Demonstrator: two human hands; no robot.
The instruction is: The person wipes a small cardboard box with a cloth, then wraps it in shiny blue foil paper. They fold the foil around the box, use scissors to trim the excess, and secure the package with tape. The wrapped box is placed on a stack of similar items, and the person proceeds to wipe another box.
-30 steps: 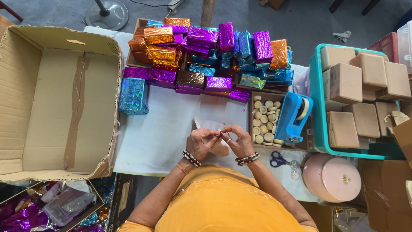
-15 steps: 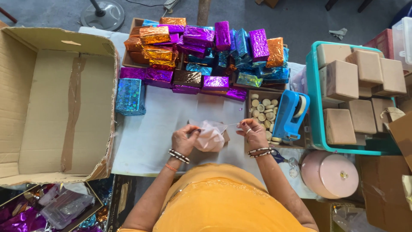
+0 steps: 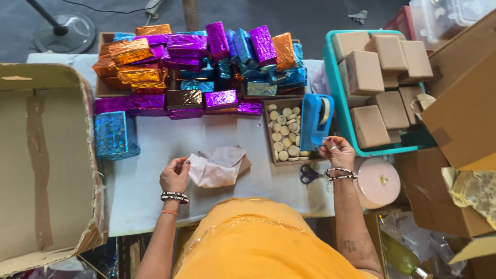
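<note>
Pinching the left edge of a pale pink paper-wrapped packet with left hand, fingers closed on the wrapper. Packet lying on the white-covered surface, just left of a small tray of round cream discs. Reaching with right hand to the base of a blue tape dispenser, fingers curled narrow at its lower end; unable to tell whether gripping tape. Blue-handled scissors lying just below the tray, near the right wrist. Pile of foil-wrapped boxes sitting at the far edge. Teal crate of plain brown boxes standing to the right. Open cardboard carton sitting far left.
</note>
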